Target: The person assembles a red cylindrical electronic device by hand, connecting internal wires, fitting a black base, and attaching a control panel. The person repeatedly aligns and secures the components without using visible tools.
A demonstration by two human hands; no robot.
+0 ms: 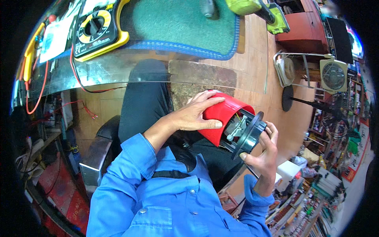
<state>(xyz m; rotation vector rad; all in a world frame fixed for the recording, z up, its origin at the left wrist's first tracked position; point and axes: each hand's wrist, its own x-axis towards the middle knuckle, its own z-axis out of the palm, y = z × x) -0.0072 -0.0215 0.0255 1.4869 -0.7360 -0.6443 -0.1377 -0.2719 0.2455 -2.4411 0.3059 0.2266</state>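
My left hand (195, 113) wraps round a red plastic housing (229, 106), thumb on the near side and fingers across the top. The housing is tilted on its side above my lap. Its open end faces right, toward a black round base (249, 135) that stands partly apart from it. Metal parts and a wire (237, 127) show in the gap between them. My right hand (263, 156) grips the black base at its outer face, thumb below and fingers above. A dark cord or rod (251, 171) runs down beside that hand; its far end is hidden.
Beyond my knees, a glass-topped table (102, 75) holds a black-and-yellow multimeter (94, 28) with red leads and a green mat (177, 23). A yellow-green power tool (272, 17) lies past the mat. Fans (333, 74) and crowded shelves (300, 201) line the right side.
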